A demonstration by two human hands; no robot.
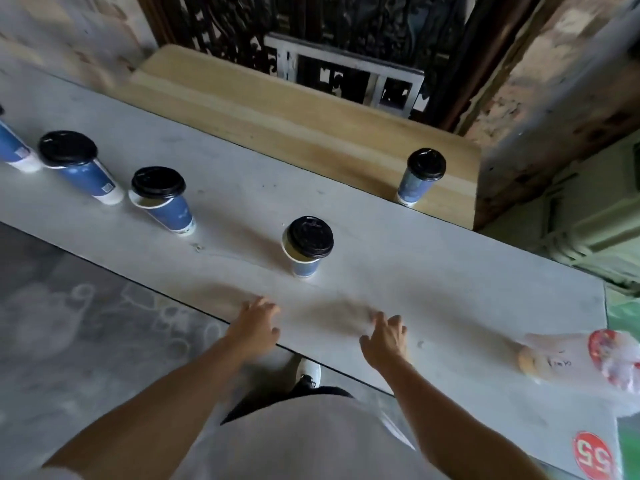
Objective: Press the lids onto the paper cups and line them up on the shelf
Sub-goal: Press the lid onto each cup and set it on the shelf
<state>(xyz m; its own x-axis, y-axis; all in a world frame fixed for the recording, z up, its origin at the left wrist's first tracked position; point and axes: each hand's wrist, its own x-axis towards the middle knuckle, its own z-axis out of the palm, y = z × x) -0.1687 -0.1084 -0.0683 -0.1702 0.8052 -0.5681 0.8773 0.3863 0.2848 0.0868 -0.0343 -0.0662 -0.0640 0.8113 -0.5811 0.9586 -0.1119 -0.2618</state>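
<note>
Several blue paper cups stand on a long grey table (433, 271). The nearest cup (305, 261) carries a black lid (311, 236) lying askew, so part of the rim shows. Further left, a second cup (173, 213) also has a loose, off-centre lid (158, 182). A third cup (88, 176) has its lid (67, 148) on top. One lidded cup (417, 183) stands on the wooden shelf (277, 112) behind the table. My left hand (255, 322) and my right hand (386, 336) hover over the table's near edge, fingers spread, holding nothing.
Another blue cup (14, 147) is cut off at the left edge. A clear plastic bag (581, 362) with red print lies at the table's right end, near a red sticker (592, 455). A dark carved screen and rough walls stand behind the shelf.
</note>
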